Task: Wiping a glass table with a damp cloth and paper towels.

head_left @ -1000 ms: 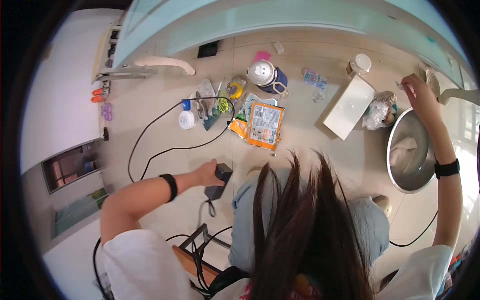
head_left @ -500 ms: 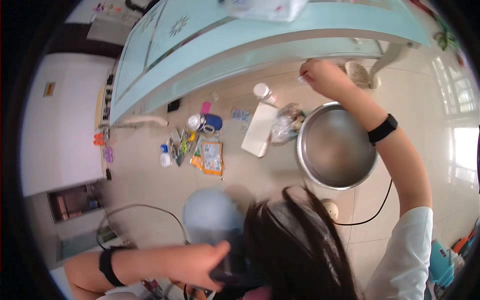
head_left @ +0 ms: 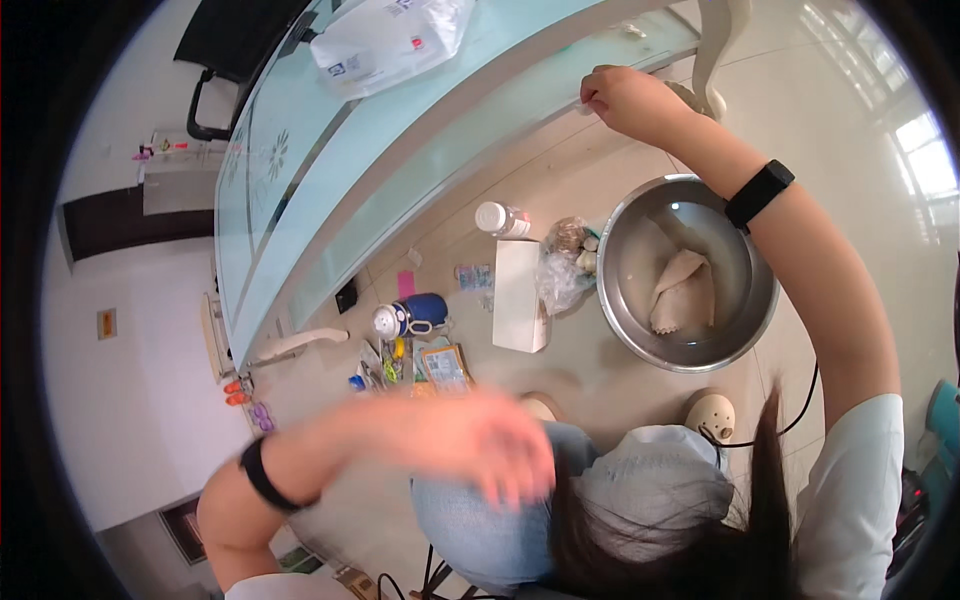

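Observation:
At the edge of the glass table [head_left: 420, 190], my right hand [head_left: 628, 102] is closed, its fingers pinched on a small whitish piece too small to name. A steel basin [head_left: 612, 325] stands on the floor below that forearm, holding cloudy water and a folded beige cloth [head_left: 684, 290]. Above my knees hangs my left hand [head_left: 490, 450], blurred by motion; its fingers look spread and nothing shows in them. Some long dark hair falls across my lap at the lower edge.
Left of the basin lie a plastic bag of bulbs [head_left: 568, 275], a white box [head_left: 518, 300] and a white-lidded jar [head_left: 502, 219]. Farther left are a blue flask [head_left: 422, 313], several packets and small tools. A black cable [head_left: 800, 425] runs past my right shoe [head_left: 710, 415].
The view has shifted, bringing more of the tabletop in. My left hand has moved right, from beside a dark area at my lap to over my knees. My right hand stays pinched by the table.

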Demonstrator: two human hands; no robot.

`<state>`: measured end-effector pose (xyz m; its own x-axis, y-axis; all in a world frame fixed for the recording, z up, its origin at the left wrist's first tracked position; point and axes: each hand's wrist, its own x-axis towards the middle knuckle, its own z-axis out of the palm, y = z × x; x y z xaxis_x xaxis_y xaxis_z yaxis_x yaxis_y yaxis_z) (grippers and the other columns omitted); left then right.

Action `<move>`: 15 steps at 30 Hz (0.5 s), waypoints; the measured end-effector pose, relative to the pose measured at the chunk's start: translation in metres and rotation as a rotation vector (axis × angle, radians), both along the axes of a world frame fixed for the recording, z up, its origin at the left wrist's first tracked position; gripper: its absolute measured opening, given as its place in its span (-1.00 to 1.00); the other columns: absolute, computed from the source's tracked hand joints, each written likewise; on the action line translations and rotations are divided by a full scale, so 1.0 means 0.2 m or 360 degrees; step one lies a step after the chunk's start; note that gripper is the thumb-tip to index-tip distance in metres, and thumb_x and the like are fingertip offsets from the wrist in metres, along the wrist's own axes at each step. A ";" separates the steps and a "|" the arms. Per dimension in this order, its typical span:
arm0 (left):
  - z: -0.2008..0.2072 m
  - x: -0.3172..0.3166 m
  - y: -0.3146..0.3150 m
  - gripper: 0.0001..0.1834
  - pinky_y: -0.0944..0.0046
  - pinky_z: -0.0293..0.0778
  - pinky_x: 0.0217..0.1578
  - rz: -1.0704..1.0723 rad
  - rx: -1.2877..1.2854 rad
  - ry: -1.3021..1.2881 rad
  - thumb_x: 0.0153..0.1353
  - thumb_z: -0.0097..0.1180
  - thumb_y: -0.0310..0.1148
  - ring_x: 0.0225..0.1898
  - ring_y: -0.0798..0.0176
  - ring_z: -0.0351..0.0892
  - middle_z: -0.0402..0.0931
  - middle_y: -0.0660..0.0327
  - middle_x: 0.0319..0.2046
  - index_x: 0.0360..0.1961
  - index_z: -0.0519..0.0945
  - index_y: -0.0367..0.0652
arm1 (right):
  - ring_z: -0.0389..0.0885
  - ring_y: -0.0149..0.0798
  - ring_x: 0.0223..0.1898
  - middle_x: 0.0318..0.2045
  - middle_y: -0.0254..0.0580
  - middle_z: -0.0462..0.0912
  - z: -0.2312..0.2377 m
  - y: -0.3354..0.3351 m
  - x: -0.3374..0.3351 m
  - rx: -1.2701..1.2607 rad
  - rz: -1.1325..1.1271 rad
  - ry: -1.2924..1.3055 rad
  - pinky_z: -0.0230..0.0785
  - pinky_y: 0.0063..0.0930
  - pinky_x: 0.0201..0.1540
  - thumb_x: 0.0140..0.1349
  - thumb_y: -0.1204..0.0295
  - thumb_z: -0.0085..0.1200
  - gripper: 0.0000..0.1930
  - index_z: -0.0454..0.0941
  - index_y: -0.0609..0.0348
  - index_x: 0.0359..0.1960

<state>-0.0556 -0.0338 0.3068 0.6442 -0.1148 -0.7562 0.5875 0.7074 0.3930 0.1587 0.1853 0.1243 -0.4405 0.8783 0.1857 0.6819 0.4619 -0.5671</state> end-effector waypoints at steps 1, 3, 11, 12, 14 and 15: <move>-0.11 -0.07 0.18 -0.78 0.27 0.54 -0.26 0.0178 0.0170 0.0021 0.19 0.02 -0.40 -0.26 0.25 0.58 0.55 0.09 -0.34 -0.16 0.45 -0.25 | 0.53 0.00 -0.24 -0.32 -0.07 0.57 -0.01 0.01 0.02 0.0011 -0.0062 0.0030 0.39 -0.22 -0.19 0.09 0.46 -0.06 -0.85 0.54 0.18 -0.33; -0.39 -0.16 0.45 -0.76 0.34 0.50 -0.31 0.0545 0.1121 0.0445 0.19 0.05 -0.34 -0.29 0.32 0.56 0.53 0.18 -0.29 -0.16 0.46 -0.23 | 0.52 0.01 -0.25 -0.32 -0.07 0.56 -0.05 0.01 0.03 0.0004 -0.0146 0.0074 0.38 -0.24 -0.19 0.09 0.48 -0.05 -0.85 0.53 0.21 -0.34; -0.97 -0.21 1.10 -0.34 0.16 0.25 0.06 0.1043 0.3039 0.1423 0.04 0.21 -0.18 0.09 0.04 0.31 0.31 -0.04 0.07 0.07 0.29 -0.36 | 0.50 -0.03 -0.24 -0.33 -0.12 0.55 -0.17 0.13 -0.12 0.0183 -0.0382 0.0442 0.37 -0.27 -0.15 0.13 0.44 -0.03 -0.85 0.53 0.18 -0.30; -0.98 -0.21 1.16 -0.33 0.16 0.24 0.06 0.1080 0.3208 0.1258 0.06 0.20 -0.18 0.11 0.05 0.28 0.30 -0.01 0.10 0.10 0.27 -0.35 | 0.49 -0.04 -0.22 -0.34 -0.13 0.55 -0.18 0.15 -0.13 0.0173 -0.0466 0.0427 0.37 -0.28 -0.13 0.12 0.44 -0.02 -0.85 0.54 0.17 -0.31; -1.01 -0.23 1.24 -0.33 0.15 0.23 0.06 0.1107 0.3378 0.1082 0.07 0.19 -0.18 0.13 0.05 0.26 0.28 0.01 0.12 0.12 0.26 -0.35 | 0.48 -0.06 -0.20 -0.35 -0.14 0.56 -0.20 0.16 -0.17 0.0262 -0.0553 0.0343 0.37 -0.30 -0.13 0.11 0.44 0.00 -0.86 0.55 0.18 -0.33; -1.00 -0.19 1.28 -0.25 0.17 0.22 0.09 0.1301 0.3171 0.0965 0.00 0.27 -0.21 0.13 0.08 0.25 0.24 0.01 0.13 0.13 0.21 -0.35 | 0.47 -0.08 -0.18 -0.35 -0.15 0.57 -0.22 0.17 -0.18 0.0341 -0.0631 0.0245 0.37 -0.32 -0.12 0.11 0.43 0.01 -0.87 0.56 0.18 -0.35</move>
<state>-0.0938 0.2222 0.1070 -0.1425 0.9021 0.4072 0.7544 -0.1673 0.6347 0.1236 0.2202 0.0795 -0.0322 0.9079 0.4178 0.7449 0.3006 -0.5957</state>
